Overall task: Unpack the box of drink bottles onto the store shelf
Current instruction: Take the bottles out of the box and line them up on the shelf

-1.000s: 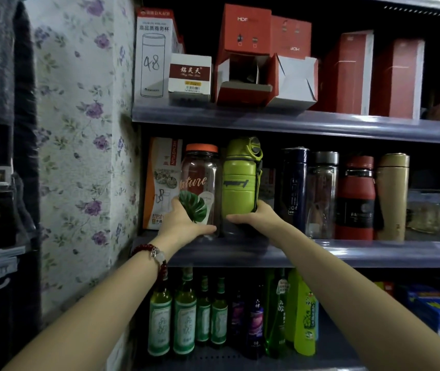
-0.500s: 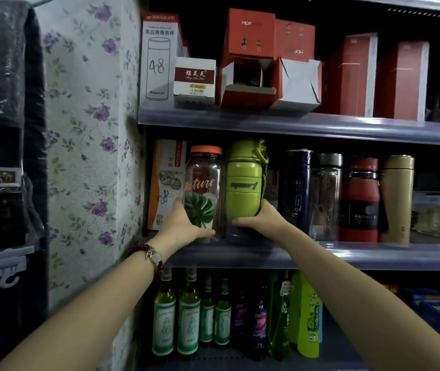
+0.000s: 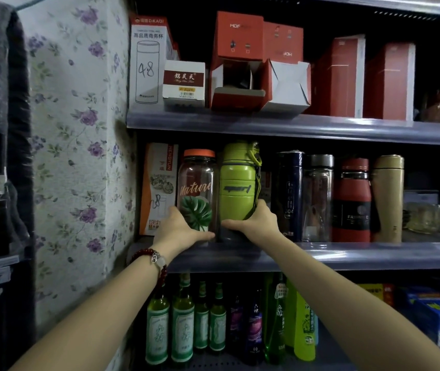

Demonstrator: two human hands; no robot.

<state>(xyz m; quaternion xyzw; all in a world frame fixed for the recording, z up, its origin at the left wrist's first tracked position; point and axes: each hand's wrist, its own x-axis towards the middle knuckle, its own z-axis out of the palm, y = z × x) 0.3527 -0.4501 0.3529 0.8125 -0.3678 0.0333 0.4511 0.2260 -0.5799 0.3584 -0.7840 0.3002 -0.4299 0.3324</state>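
Two bottles stand upright side by side at the left of the middle shelf. My left hand grips the base of the clear bottle, which has an orange lid and a green leaf print. My right hand grips the dark base of the lime green sports bottle. To their right stand a dark blue flask, a clear glass bottle, a red bottle and a gold flask.
An orange and white carton stands behind the clear bottle against the flowered wall. Red and white boxes fill the top shelf. Green glass bottles and plastic drink bottles line the bottom shelf. Glass cups sit far right.
Both hands and the two bottles have shifted slightly further back on the shelf; the camera has drifted, so the shelf sits a little lower in view. The grips are unchanged.
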